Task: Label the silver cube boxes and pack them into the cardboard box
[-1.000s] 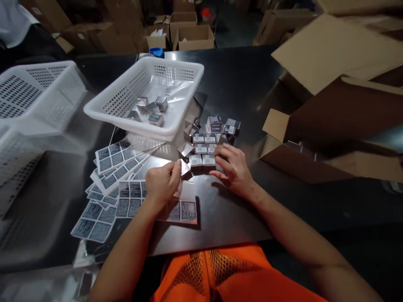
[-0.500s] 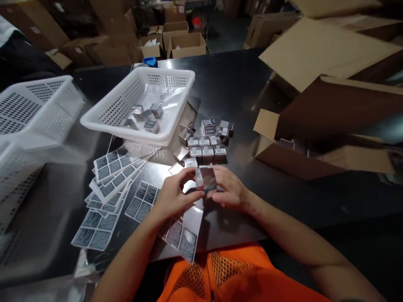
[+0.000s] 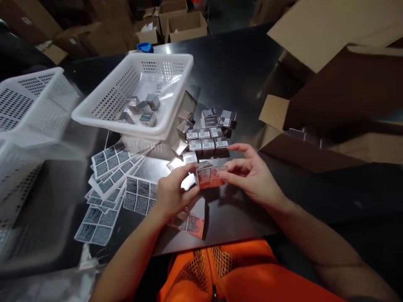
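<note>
Fingers (image 3: 185, 174) of the left hand (image 3: 171, 195) pinch the left end of a small shiny box (image 3: 209, 176). Fingers (image 3: 234, 176) of the right hand (image 3: 255, 176) pinch its right end, with the top fingers spread a little. The small shiny box is held up just above the bench (image 3: 236, 209), near the person and in the middle. It looks reddish on the side we can see.

Just beyond the hands, a bunch of little boxes (image 3: 206, 140) sits on the bench. Some stand in neat rows with white striped labels on top. Others lie tipped over at the left of the bunch.

Far and to the left is a white basket (image 3: 103, 111) with holes in its walls. Inside it is a clear plastic liner (image 3: 171, 94) and a few silver boxes (image 3: 140, 111) lying in a loose pile. One more white basket (image 3: 28, 98) stands at the far left; I cannot tell what is in it.

Sticker sheets (image 3: 110, 167) are spread out on the bench to the left of the hands. One sheet (image 3: 189, 220) lies under the left hand, near the edge.

On the right, a big brown cardboard box (image 3: 333, 109) lies on its side with its flaps open. Something shiny shows just inside it, but it is too dark to tell what. More cardboard boxes (image 3: 182, 25) stand far behind the bench. A blue cap (image 3: 144, 47) peeks out behind the white basket.
</note>
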Available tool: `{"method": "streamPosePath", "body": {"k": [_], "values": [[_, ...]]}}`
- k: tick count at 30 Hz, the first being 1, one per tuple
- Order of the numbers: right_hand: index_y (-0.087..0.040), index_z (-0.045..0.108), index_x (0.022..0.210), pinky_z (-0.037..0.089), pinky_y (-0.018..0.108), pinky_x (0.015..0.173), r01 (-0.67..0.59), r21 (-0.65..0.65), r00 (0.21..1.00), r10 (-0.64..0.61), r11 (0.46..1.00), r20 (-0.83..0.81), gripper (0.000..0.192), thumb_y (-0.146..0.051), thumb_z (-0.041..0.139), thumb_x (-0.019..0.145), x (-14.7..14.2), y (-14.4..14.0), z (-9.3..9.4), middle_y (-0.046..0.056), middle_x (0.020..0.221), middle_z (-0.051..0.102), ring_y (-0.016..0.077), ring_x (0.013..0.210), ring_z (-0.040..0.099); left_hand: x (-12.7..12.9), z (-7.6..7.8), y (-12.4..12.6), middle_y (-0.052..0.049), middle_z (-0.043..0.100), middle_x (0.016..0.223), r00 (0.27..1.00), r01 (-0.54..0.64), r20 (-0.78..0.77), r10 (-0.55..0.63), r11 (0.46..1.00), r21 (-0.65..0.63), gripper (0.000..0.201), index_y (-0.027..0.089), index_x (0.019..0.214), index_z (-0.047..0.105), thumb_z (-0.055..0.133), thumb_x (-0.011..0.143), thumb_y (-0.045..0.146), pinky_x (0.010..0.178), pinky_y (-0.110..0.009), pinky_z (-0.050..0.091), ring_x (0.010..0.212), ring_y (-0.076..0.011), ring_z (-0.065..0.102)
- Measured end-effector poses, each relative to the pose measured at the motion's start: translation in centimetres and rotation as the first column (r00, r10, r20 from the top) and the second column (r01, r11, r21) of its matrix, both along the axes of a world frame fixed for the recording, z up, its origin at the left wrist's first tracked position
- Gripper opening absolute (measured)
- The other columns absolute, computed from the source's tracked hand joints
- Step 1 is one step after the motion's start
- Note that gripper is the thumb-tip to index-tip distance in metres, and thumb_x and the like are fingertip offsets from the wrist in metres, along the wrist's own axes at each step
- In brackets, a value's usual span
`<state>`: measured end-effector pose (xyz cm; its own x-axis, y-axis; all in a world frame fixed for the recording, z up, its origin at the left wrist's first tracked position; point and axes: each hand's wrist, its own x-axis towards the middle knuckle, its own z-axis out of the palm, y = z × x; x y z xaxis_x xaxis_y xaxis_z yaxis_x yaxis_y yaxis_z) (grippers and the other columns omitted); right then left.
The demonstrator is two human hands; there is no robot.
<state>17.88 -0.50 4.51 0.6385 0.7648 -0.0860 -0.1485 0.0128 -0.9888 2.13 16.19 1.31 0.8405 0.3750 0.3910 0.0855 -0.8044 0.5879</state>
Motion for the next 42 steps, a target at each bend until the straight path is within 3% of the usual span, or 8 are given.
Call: {"method": "streamPosePath", "body": {"k": [4,10,16,26,42], "values": [[-0.025,0.043,0.120,0.048,0.025,0.057,-0.063,-0.085,0.996,0.057,0.994,-0.066,0.069,-0.038,0.090,0.071,-0.29,0.35,-0.31,-0.009,0.068,0.067,0.0134,0.057,0.063,0.12,0.01,-0.37,-0.002,0.079,0.102,0.999,-0.018,-0.033,0.020,0.999,0.050,0.036,0.022,0.119,0.065,0.073,0.084,0.028,0.055,-0.022,0.051,0.065,-0.0126,0.069],[-0.025,0.045,0.117,0.045,0.024,0.057,-0.067,-0.118,0.998,0.064,0.991,-0.029,0.064,-0.037,0.088,0.072,-0.23,0.54,-0.30,-0.008,0.066,0.069,0.0141,0.060,0.065,0.06,-0.14,-0.64,-0.004,0.079,0.106,0.998,-0.004,-0.057,0.008,0.997,0.081,0.035,0.022,0.121,0.063,0.070,0.087,0.030,0.069,-0.026,0.057,0.082,-0.0173,0.075],[-0.025,0.045,0.117,0.046,0.026,0.056,-0.064,-0.174,0.998,0.064,0.983,-0.003,0.064,-0.039,0.088,0.072,-0.29,0.51,-0.16,-0.006,0.070,0.070,0.0163,0.062,0.067,0.11,-0.32,-0.73,-0.006,0.079,0.112,0.998,0.026,-0.060,-0.021,0.997,0.079,0.035,0.023,0.122,0.062,0.068,0.089,0.032,0.073,-0.028,0.058,0.095,-0.0206,0.077],[-0.024,0.046,0.119,0.045,0.026,0.055,-0.026,-0.208,0.995,0.045,0.978,0.086,0.063,-0.040,0.087,0.073,-0.22,0.49,-0.66,-0.005,0.071,0.070,0.0165,0.062,0.066,0.09,-0.30,-0.82,-0.006,0.078,0.112,0.999,0.038,-0.029,-0.035,0.991,0.128,0.035,0.022,0.123,0.060,0.068,0.090,0.030,0.073,-0.027,0.058,0.095,-0.0198,0.076],[-0.024,0.046,0.115,0.043,0.023,0.046,-0.044,-0.189,0.998,0.049,0.981,0.025,0.065,-0.040,0.089,0.070,-0.15,0.59,-0.61,-0.006,0.070,0.069,0.0152,0.057,0.064,0.17,-0.34,-1.00,-0.005,0.079,0.109,0.999,0.003,-0.038,0.003,0.990,0.142,0.033,0.022,0.121,0.063,0.066,0.093,0.039,0.070,-0.025,0.055,0.090,-0.0183,0.076]]}}
